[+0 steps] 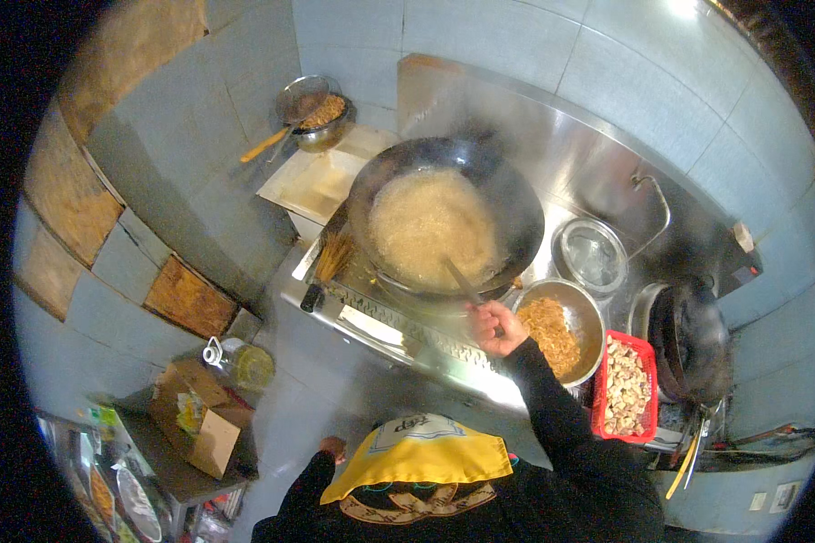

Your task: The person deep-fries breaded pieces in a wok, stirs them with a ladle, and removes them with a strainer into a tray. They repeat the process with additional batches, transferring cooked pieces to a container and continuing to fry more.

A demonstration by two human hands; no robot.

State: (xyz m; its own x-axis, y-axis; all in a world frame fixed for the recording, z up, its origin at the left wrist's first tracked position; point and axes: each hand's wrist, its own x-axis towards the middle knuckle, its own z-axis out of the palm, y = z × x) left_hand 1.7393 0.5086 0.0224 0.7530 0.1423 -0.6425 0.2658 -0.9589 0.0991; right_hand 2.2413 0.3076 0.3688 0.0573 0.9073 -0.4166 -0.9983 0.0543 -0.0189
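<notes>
My right hand [499,328] is closed around the handle of a metal cooking utensil [460,278], likely a ladle or spatula. The utensil's far end is hidden in the pale, foamy, bubbling liquid [431,220] of a large black wok [516,224]. Just right of that hand stands a steel bowl [596,324] of brownish shredded food [550,332]. A red plastic basket [599,400] holds chopped pale pieces [626,387], perhaps mushrooms. My left hand [333,446] hangs low beside my yellow apron [421,455], partly hidden, its fingers unclear.
A bamboo wok brush [335,256] lies left of the wok. Behind it, a mesh strainer [303,98] rests over a food-filled pot [319,139]. At right are a round water-filled container [592,254], a bent tap [659,197] and a dark pan [699,339]. An oil jug [248,363] and cardboard box [204,414] sit lower left.
</notes>
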